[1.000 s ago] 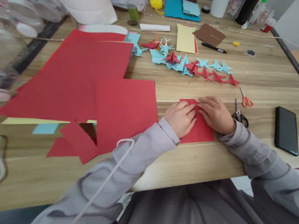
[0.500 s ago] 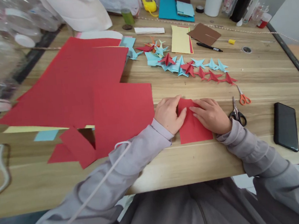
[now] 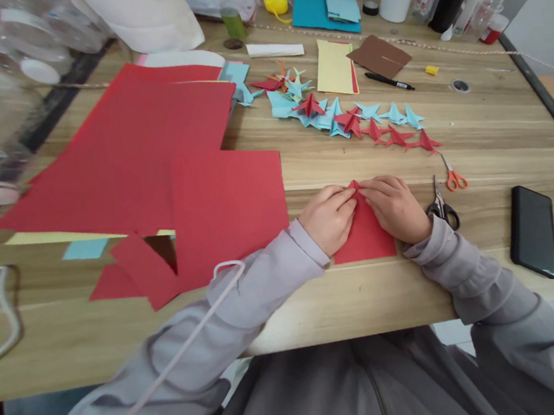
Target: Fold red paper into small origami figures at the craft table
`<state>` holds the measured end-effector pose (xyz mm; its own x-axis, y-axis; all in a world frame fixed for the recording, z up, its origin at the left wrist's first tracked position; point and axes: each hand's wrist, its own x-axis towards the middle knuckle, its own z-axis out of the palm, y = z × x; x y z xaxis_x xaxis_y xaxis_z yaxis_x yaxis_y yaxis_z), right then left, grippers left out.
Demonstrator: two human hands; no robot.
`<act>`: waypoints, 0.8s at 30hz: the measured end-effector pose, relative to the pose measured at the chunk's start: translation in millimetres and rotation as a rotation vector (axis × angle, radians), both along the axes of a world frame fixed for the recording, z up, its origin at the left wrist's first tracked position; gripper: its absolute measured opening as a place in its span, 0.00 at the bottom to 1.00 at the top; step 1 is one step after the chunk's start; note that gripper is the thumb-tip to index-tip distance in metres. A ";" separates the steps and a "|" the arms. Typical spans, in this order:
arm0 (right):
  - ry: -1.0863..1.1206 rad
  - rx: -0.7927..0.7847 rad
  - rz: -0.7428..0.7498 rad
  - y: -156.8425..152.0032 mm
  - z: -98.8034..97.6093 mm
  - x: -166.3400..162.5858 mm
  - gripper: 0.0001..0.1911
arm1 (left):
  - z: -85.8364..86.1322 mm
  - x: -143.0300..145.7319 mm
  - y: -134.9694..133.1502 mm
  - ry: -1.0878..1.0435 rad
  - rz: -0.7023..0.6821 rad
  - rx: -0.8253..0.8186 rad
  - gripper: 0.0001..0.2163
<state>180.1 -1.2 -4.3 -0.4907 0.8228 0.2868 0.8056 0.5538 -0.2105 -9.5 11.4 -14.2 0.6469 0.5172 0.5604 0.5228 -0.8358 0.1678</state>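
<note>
Half a second back the left hand sat off the sheet's left edge. Now left hand and right hand meet fingertip to fingertip at a new peak, so the top corners look folded in (my reading). Both hands lie flat, pressing down, gripping nothing. The red paper is pointed on top and square below. It lies on the bench near the front edge, with black scissors just to its right.

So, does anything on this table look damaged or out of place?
Only the big red sheets at left: their edges are cut in steps, and a red scrap lies crooked at the near corner beside a gap showing bare table. Nothing looks spilled.
</note>
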 end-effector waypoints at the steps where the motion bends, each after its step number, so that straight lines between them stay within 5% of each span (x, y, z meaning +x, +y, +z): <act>1: -0.001 0.008 -0.003 0.4 -1.1 0.5 0.18 | 0.0 -0.2 0.5 0.007 -0.005 -0.003 0.11; 24: -0.176 -0.020 -0.017 1.7 3.9 -1.6 0.22 | 0.5 -4.2 2.0 0.073 -0.045 -0.054 0.13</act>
<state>178.5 0.5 -0.4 -0.5176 0.8363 0.1810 0.8404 0.5366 -0.0759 -13.7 13.4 -13.6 0.7079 0.5149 0.4834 0.4977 -0.8493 0.1758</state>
